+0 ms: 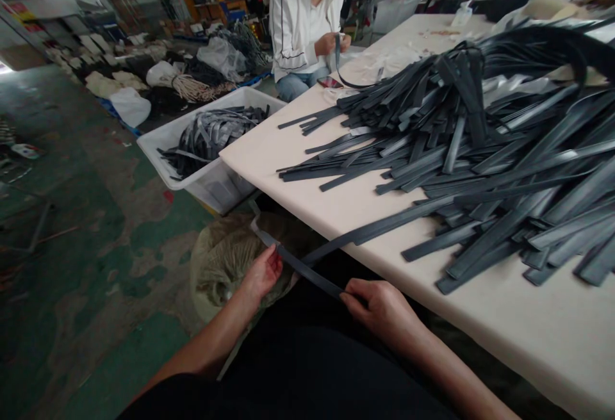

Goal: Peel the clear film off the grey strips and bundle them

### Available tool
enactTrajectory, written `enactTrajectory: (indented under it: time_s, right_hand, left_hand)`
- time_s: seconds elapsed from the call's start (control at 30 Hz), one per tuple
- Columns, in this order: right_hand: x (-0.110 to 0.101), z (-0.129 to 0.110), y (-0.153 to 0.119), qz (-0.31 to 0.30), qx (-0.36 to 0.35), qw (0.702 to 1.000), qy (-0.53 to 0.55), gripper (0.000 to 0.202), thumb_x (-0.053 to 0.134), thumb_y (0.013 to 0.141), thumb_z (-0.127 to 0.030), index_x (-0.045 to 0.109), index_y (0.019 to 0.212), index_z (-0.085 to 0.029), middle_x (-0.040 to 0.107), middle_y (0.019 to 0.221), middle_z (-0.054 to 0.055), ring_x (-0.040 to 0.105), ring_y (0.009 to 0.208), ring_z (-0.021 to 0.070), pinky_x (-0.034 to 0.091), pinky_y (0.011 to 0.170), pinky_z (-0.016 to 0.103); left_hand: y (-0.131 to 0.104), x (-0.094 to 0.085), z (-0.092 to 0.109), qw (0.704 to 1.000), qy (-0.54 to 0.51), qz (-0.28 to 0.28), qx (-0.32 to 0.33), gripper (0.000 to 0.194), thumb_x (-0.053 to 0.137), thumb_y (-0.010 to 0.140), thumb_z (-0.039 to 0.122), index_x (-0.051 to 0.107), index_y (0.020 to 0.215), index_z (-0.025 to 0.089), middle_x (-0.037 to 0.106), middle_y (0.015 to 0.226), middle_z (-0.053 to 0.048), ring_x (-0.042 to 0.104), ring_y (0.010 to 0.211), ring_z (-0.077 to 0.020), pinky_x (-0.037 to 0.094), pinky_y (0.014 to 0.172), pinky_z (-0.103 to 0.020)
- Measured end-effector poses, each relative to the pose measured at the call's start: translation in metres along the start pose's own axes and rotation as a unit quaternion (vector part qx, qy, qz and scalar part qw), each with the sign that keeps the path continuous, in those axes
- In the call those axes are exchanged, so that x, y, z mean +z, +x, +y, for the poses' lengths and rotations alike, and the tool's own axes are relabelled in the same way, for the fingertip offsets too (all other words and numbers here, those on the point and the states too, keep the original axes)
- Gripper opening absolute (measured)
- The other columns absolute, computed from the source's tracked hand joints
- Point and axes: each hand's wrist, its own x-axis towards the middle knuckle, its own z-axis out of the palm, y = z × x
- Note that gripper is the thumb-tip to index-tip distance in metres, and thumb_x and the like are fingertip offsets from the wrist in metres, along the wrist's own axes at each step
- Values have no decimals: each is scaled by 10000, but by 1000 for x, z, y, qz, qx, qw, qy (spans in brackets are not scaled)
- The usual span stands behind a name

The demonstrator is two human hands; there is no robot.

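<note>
A dark grey flat strip (310,274) stretches between my two hands in front of my lap. My left hand (263,271) pinches it near its light-coloured end piece (262,231), which sticks out beyond the fingers. Closed around the strip's other part is my right hand (372,301), close to the table edge. Another dark strip (384,225) runs from the pile over the table edge and passes behind the held one. A large heap of similar strips (432,119) covers much of the pale table (298,196).
A white bin (211,189) of dark strips stands left of the table, with a greenish sack (211,260) below. Across the table's far corner a person (293,29) in a white jacket holds a strip. Bags and bundles (129,106) lie on the floor behind.
</note>
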Motion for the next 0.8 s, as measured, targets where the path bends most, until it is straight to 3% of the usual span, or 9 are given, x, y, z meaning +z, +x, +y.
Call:
enactTrajectory:
  time_s: [0.2,0.3,0.4,0.47,0.6,0.8]
  right_hand:
    - [-4,-21,18,18,-14,997,-71,226,516,893,-285,561,688,-203,601,635,3,551,604,151,266,552,265]
    - [-17,-22,12,30,-17,998,-55,257,479,921,-318,587,713,-211,627,654,9,576,601,161,301,549,265]
    - [-33,-19,3,45,-30,999,5,249,458,943,-387,649,888,-237,679,723,6,609,623,171,367,564,265]
    - [-39,-18,-3,54,-34,998,19,257,473,936,-427,652,918,-244,687,725,4,616,622,176,383,562,267]
    - [-45,-17,-14,84,-37,996,-17,318,475,925,-410,580,684,-232,624,603,4,561,530,159,348,510,268]
    - [-41,-31,-11,147,-79,985,-43,295,524,873,-333,515,602,-218,548,528,-15,468,447,115,301,470,250]
  left_hand:
    - [-40,23,-1,997,-66,-27,18,170,560,924,114,704,835,121,727,740,-30,668,592,-80,546,575,-163]
    - [-47,33,15,988,-107,-35,107,142,593,903,108,717,841,143,730,747,-7,670,619,-69,527,580,-147]
    - [-51,42,28,972,-111,-62,196,78,672,837,92,724,820,148,741,786,-8,682,681,-77,517,594,-148]
    - [-56,48,27,973,-89,-90,196,61,753,766,117,729,813,148,746,805,-10,679,683,-86,521,599,-165]
    - [-72,56,14,977,-79,-112,162,215,871,619,171,736,785,158,740,768,8,661,650,-84,512,600,-173]
    - [-91,56,-1,977,-28,-157,141,325,911,564,246,748,828,152,731,743,-14,650,652,-105,504,607,-200]
